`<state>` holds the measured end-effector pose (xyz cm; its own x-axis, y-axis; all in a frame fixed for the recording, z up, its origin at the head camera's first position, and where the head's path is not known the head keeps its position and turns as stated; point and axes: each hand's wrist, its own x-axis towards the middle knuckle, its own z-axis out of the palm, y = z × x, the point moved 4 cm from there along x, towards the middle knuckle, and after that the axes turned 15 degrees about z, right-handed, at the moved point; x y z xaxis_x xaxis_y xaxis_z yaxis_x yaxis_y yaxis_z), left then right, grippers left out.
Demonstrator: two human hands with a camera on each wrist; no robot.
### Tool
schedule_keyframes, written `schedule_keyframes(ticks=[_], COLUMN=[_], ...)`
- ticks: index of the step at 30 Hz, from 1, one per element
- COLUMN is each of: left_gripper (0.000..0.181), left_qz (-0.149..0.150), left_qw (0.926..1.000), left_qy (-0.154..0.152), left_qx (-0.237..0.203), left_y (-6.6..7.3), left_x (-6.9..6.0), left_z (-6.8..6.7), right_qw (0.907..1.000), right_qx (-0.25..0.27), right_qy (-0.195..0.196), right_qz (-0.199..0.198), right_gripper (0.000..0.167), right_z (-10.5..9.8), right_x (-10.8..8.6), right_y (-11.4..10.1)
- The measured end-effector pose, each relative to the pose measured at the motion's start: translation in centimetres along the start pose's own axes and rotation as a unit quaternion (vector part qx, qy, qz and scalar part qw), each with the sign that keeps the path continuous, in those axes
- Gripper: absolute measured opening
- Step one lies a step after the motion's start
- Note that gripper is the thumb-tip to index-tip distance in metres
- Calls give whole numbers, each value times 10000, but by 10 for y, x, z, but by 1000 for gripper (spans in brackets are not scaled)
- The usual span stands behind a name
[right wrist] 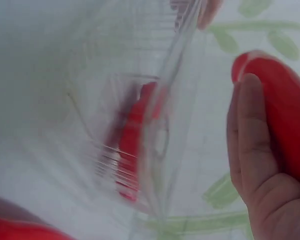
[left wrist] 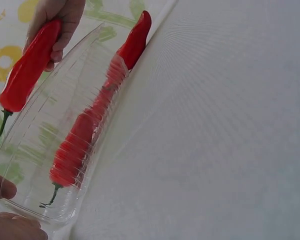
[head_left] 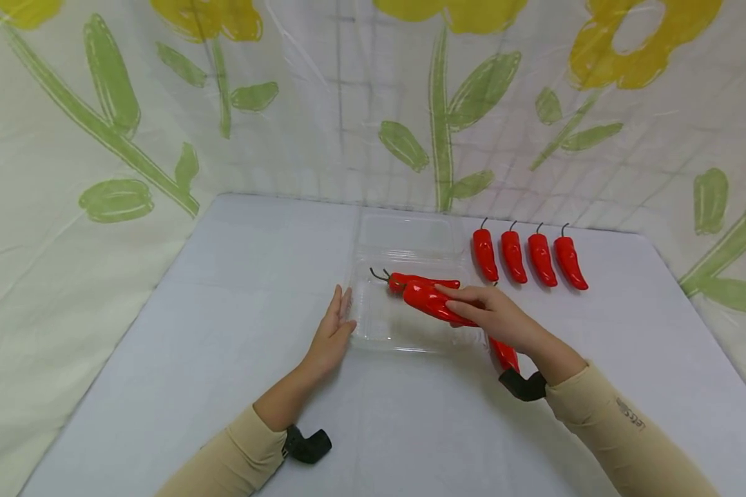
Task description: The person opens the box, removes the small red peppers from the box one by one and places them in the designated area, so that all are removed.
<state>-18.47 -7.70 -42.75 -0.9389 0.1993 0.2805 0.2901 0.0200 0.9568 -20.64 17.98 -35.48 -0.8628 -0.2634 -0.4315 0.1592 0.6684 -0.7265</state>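
Observation:
My right hand [head_left: 497,314] grips a red chili pepper [head_left: 432,301] above a clear plastic container [head_left: 404,335]. The pepper's green stem points left. Inside the container lies another red pepper [left wrist: 72,150], partly covered in the head view by the held one. My left hand [head_left: 331,335] rests against the container's left side, fingers fairly straight along the outside and thumb at the rim. In the right wrist view, the right fingers [right wrist: 252,135] lie along the held pepper [right wrist: 285,105].
Several red peppers [head_left: 541,259] stand in a row right of the container. One more pepper [head_left: 505,354] lies under the right forearm, partly hidden. The container's lid [head_left: 410,231] is folded back. Behind the white table [head_left: 255,276] hangs a flowered cloth [head_left: 304,138].

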Motion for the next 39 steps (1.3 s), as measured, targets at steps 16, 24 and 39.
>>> schedule_keyframes(ticks=[16,24,39], left_gripper=[68,68,68], left_qz=[-129,-120,-223], left_qw=[9997,9997,9994], left_qy=[-53,-107,-76], left_qx=[197,164,243], left_y=[-2,-2,-1], left_x=[1,1,1], left_z=[-2,-2,-2], right_qw=[9635,8974,8518], right_qx=[2417,4192,4974], right_qy=[919,1143,1516], right_qz=[690,761,638], right_gripper=[54,62,63], right_z=[7,5,-3], right_x=[-37,-52,-58], right_y=[42,66,96])
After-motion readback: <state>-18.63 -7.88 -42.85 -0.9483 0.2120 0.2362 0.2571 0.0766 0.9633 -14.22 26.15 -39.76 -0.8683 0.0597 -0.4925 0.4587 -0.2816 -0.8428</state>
